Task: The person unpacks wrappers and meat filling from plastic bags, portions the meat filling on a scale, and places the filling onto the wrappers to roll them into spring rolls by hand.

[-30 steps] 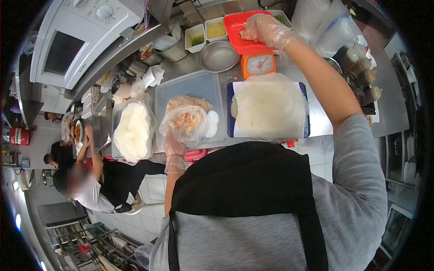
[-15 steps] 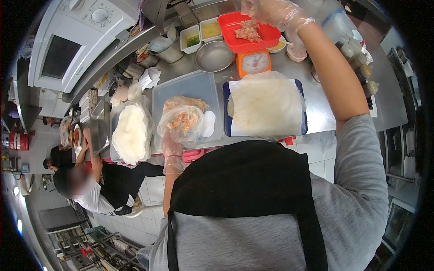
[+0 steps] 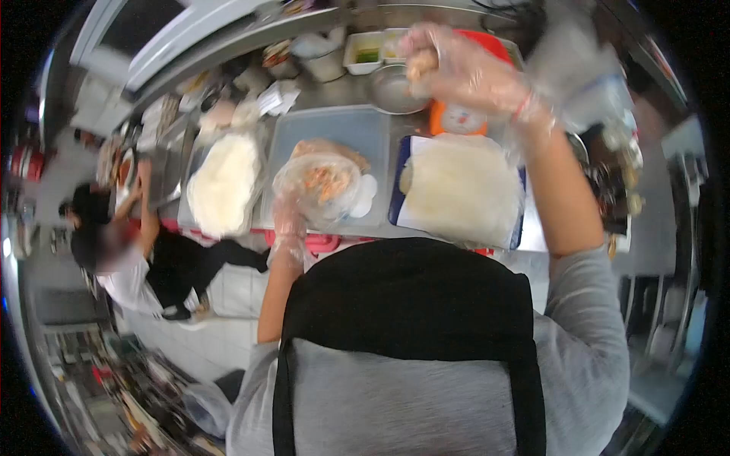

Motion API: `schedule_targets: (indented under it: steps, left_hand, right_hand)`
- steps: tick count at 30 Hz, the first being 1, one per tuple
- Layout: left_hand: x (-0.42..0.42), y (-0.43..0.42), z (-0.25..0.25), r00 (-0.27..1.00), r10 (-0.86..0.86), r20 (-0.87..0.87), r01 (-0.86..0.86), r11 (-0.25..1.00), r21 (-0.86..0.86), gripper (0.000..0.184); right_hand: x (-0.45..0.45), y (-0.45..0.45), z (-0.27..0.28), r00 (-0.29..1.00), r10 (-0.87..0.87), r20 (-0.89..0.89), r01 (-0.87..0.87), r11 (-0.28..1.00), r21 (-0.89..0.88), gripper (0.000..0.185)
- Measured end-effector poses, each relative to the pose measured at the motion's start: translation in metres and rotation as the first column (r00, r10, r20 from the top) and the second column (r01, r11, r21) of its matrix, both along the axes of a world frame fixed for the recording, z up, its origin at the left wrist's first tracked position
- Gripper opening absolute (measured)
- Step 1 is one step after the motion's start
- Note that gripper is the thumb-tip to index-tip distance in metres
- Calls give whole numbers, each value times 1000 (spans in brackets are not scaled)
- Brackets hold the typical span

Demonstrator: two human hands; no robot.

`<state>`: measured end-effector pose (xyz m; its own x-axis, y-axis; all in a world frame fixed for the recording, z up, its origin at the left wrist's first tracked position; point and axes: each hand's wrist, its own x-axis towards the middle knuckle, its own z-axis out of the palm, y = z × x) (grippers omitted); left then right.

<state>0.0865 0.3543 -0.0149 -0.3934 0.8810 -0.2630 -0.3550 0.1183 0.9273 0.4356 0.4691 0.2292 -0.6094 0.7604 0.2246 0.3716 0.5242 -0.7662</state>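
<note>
My left hand (image 3: 288, 220), in a clear plastic glove, grips the near left rim of a clear plastic bowl (image 3: 351, 201) that holds an orange-flecked shredded mix (image 3: 325, 182). Behind that bowl, on the same translucent tray lid (image 3: 293, 129), lies a bag of pinkish filling (image 3: 323, 149). My right hand (image 3: 479, 76), also gloved, is raised over the back of the counter with its fingers closed round a lump of pinkish minced meat (image 3: 421, 65). Below it are a round metal pan (image 3: 395, 95) and an orange dial scale (image 3: 461, 120). The red tub (image 3: 494, 44) is mostly hidden behind that hand.
White sheets (image 3: 464, 186) lie stacked on a blue-edged board (image 3: 398, 190) at the right. To the left, a tray holds a white mass (image 3: 222, 186). White containers (image 3: 365, 52) stand at the back, sauce bottles (image 3: 633, 204) at the right. A co-worker (image 3: 125, 266) works at the far left.
My right hand has come out of the red tub toward me and slightly left, now with minced meat in it. My left hand stays at the bowl. The whole view has shifted and blurred.
</note>
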Motion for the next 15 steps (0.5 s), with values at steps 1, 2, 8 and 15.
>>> schedule_targets:
  steps: [1,2,8,15]
  left_hand:
    - [-3,-2,1,995,3,-100,-4,1000,-6,32]
    - [-4,-3,2,999,47,-10,-46,998,34,29]
    - [-4,-9,28,998,54,-23,-53,997,52,21]
    - [-1,-18,52,983,155,-99,-151,988,42,40]
  right_hand:
    - [-21,-2,-16,987,106,-123,-113,992,-51,41]
    - [-42,-10,-31,949,198,-246,-227,969,-95,37]
    - [-163,-39,-110,980,121,157,-99,985,-143,39]
    - [-189,-41,-165,985,115,127,-146,949,278,14]
